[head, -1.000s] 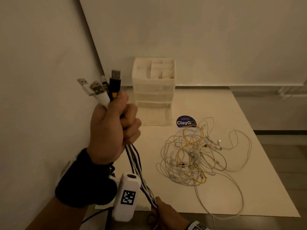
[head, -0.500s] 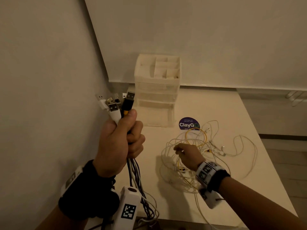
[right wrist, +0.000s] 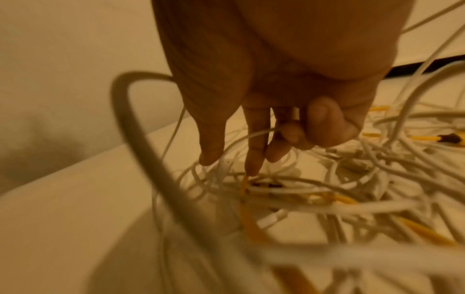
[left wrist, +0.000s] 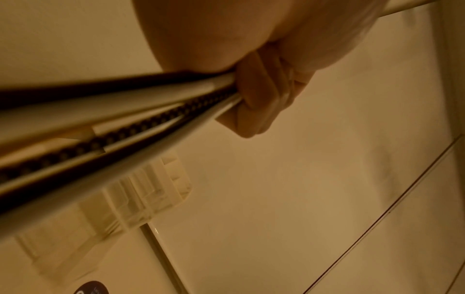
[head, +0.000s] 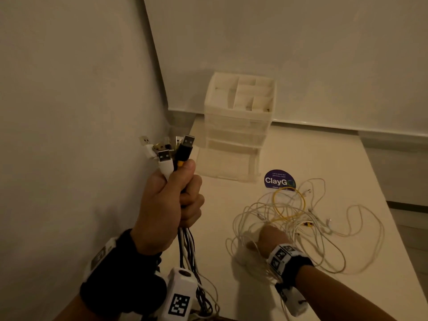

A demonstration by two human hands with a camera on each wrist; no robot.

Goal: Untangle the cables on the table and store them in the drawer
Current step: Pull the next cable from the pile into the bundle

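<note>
White and braided black cords [head: 185, 246] fill the fisted left hand [head: 166, 212]; right hand [head: 269, 237] fingers, loosely extended, probe tangled cables [head: 301, 223].

Drawer unit [head: 239, 126] at the table's [head: 301, 154] back; cable tangle [head: 301, 228] before it, sticker [head: 279, 180] between

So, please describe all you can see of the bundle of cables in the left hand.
The bundle of cables stands upright in the left hand, whose fist grips it. USB plugs fan out above: several white, one black with a yellow collar. Below the fist hang white, black and braided cords, looping down out of view.
</note>
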